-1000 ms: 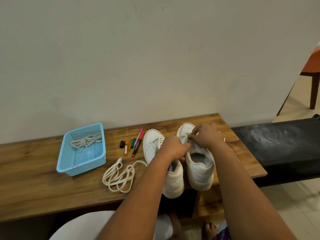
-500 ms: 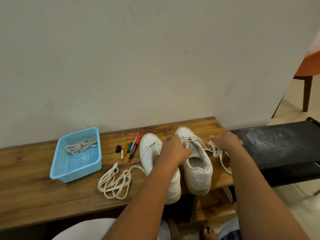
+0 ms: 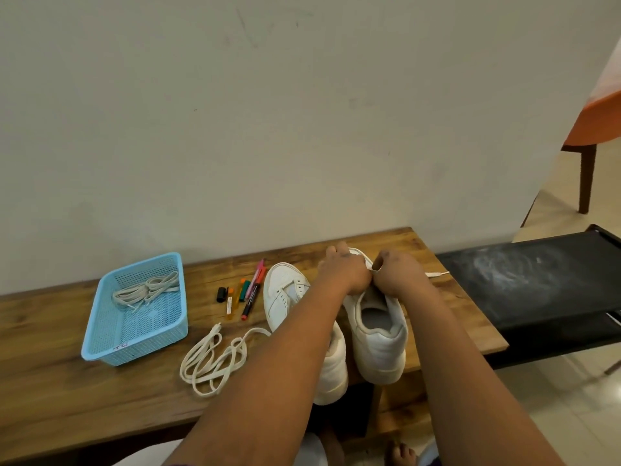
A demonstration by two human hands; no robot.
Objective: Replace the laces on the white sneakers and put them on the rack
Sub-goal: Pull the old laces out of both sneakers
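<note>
White leather: the right-hand sneaker (image 3: pixel 376 334) is sitting directly under my hands on the wooden bench (image 3: pixel 67 381), heel toward me. My left hand (image 3: pixel 344 272) and right hand (image 3: pixel 398 275) are meeting over its eyelets, both curling and pinching the lace (image 3: pixel 437 273), whose free end is trailing out to the right of my right hand. The second sneaker (image 3: pixel 285 294) is lying under my left forearm. A loose lace (image 3: pixel 211 358) is coiling left of that forearm; farther left, markers (image 3: pixel 247 294) and a blue basket (image 3: pixel 100 344).
</note>
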